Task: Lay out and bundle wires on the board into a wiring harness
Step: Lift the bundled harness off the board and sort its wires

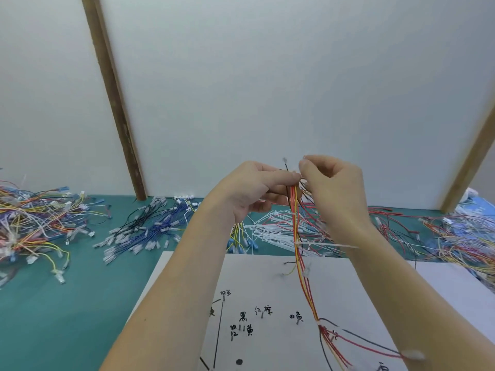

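Both hands (297, 183) apparently pinch the wire bundle (296, 210).

The held bundle (297, 223) is red, orange and yellow with a few black strands, crossed by a white tie (321, 245). The board (267, 277) is white with black handwritten marks and a black dot. The mat (67, 303) is teal. At 9 o'clock lies a multicoloured pile (34, 218); beside it a blue and black pile (150, 223). The wall (267, 76) is white, with a brown strip (112, 97).
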